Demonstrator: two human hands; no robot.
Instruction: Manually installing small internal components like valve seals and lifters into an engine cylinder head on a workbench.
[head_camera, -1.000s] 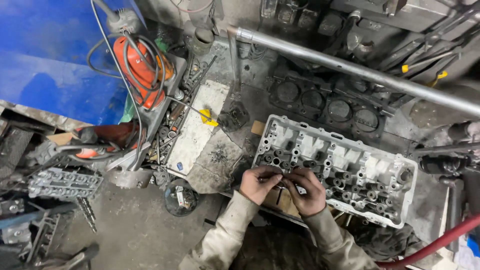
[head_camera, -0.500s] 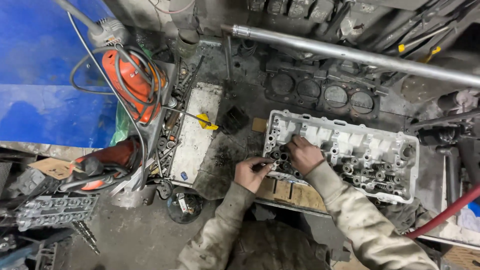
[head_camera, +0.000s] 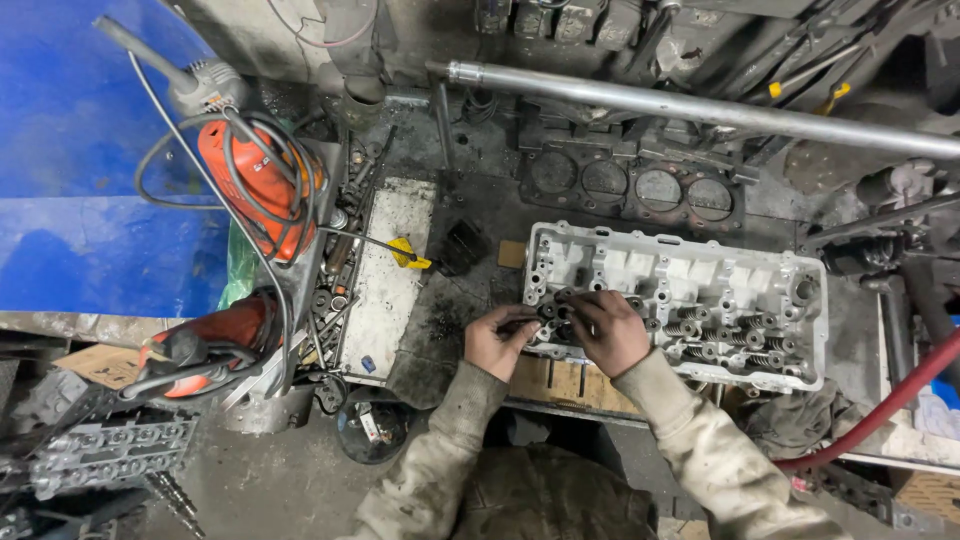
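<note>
Grimy workbench (head_camera: 470, 330), aluminium cylinder head (head_camera: 700, 290) lying across wooden blocks. Left hand (head_camera: 497, 340) and right hand (head_camera: 607, 330) at near-left corner, fingertips pinched on small valve part (head_camera: 553, 312). Best kept square to bore, pressed evenly, loose bits guarded.

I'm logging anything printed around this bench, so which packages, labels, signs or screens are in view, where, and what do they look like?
Small label: on a round dark tin on the floor, left of the left hand; pale with a red patch.
Small blue sticker: near end of the long white tray.
No signs or screens visible.
</note>
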